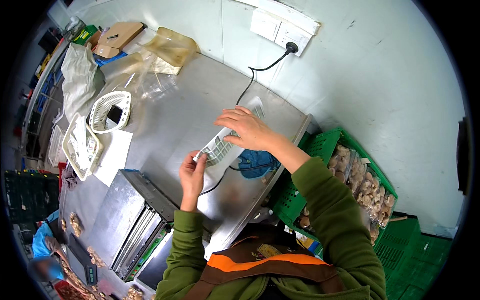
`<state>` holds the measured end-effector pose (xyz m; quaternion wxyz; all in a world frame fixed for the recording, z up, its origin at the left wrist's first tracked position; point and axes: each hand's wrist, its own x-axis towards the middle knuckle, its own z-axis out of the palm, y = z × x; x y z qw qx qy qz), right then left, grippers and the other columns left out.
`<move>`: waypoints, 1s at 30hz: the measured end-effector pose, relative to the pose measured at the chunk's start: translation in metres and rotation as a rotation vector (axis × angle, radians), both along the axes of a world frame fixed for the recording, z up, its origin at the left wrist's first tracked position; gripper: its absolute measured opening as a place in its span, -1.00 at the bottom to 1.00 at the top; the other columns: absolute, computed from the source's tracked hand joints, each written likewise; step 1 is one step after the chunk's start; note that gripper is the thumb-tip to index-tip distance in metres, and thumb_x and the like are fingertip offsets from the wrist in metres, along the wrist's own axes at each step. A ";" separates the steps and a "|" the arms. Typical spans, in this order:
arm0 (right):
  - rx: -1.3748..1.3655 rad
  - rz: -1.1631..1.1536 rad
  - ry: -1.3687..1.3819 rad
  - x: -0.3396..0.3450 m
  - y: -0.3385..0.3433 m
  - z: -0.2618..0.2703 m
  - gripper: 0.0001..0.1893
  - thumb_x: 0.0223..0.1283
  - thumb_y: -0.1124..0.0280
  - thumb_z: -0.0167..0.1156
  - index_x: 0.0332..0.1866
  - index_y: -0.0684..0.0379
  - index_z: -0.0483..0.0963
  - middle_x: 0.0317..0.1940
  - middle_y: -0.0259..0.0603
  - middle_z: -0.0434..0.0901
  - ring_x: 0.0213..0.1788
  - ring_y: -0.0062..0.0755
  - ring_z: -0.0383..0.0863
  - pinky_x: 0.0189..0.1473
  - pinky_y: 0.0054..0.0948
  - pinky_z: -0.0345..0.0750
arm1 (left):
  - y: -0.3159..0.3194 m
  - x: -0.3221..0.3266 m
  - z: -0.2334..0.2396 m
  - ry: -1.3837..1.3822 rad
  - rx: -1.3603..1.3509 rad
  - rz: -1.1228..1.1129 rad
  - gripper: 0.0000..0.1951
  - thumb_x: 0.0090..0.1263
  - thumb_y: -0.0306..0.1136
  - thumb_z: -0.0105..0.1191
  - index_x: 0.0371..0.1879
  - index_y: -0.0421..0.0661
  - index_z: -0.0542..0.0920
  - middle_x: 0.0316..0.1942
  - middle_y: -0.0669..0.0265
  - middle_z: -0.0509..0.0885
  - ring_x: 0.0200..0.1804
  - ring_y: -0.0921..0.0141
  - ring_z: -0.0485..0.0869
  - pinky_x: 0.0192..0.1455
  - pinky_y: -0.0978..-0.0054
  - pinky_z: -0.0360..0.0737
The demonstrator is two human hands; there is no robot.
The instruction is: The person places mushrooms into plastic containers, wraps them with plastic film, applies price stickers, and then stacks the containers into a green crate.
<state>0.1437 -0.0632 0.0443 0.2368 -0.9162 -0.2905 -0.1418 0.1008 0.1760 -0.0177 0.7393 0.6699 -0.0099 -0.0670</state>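
My left hand [193,178] pinches one end of a white strip [217,150] between thumb and fingers. Rows of grey-green rectangles cover the strip, which looks like a sheet of labels. Over its other half spreads my right hand [247,129], fingers apart and thumb close to the strip's face; whether it presses on the strip is hard to tell. The far end curls up past my right knuckles. Both hands are above a steel table [180,112]. Beneath my right wrist lies a crumpled blue item [255,163], crossed by a black cable.
Right of the table, a green crate [337,137] holds packs of mushrooms [362,183]. A power cord [249,84] runs from a wall socket. Left stand white baskets [127,112], paper [116,153] and a metal-cased machine [127,213]. A person in blue [43,240] is beyond, near a scale [80,258].
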 end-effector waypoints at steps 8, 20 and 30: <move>0.321 0.070 0.229 -0.041 0.028 0.065 -0.68 0.14 0.27 0.34 0.00 0.06 0.59 -0.20 -0.28 0.67 -0.10 -0.23 0.60 0.11 -0.26 0.42 | 0.028 -0.018 0.104 0.032 -0.126 -0.018 -0.85 0.45 -0.42 0.16 -0.12 -0.23 0.62 -0.28 0.42 0.68 -0.30 0.62 0.57 -0.21 0.66 0.51; 0.782 -0.368 -0.163 -0.215 -0.034 0.095 -0.89 0.05 0.51 0.39 -0.29 0.15 0.65 -0.11 -0.27 0.66 -0.07 -0.35 0.62 -0.02 -0.39 0.52 | 0.046 -0.101 0.155 0.069 -0.071 -0.100 -0.81 0.50 -0.45 0.01 -0.02 -0.26 0.52 -0.11 0.22 0.66 -0.09 0.44 0.63 0.04 0.48 0.55; 0.172 -1.096 0.264 -0.249 -0.272 -0.020 -0.51 -0.01 0.04 0.40 -0.18 0.31 0.61 -0.18 -0.02 0.61 -0.07 -0.10 0.61 -0.01 -0.17 0.55 | -0.036 -0.168 0.202 0.121 0.111 -0.457 -0.81 0.51 -0.42 -0.06 -0.03 -0.23 0.52 -0.31 0.43 0.51 -0.28 0.61 0.41 -0.18 0.69 0.34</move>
